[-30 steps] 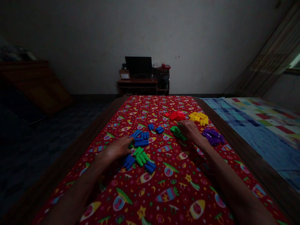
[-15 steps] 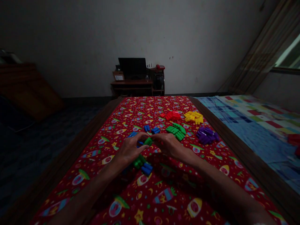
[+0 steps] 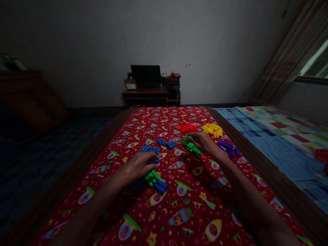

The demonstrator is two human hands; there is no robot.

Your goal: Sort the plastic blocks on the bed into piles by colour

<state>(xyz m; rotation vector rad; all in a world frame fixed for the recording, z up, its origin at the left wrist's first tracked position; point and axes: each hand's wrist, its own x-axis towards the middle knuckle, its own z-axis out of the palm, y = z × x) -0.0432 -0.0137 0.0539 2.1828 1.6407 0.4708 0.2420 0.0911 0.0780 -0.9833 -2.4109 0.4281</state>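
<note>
Swung rightward, my right grip now reaches the green pile on the red surface; whether it pinches a block, I cannot tell. My left grip, thumb and fingers parted, is at the blue blocks.

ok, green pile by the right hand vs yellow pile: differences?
Position: the green pile lies nearer the person and further left; the yellow pile lies farther off, to the right.
Hand: the right hand is at the green pile, partly covering it; the yellow pile lies beyond that hand.
Shared: both are single-colour clusters of small pieces on the red patterned cloth.
</note>
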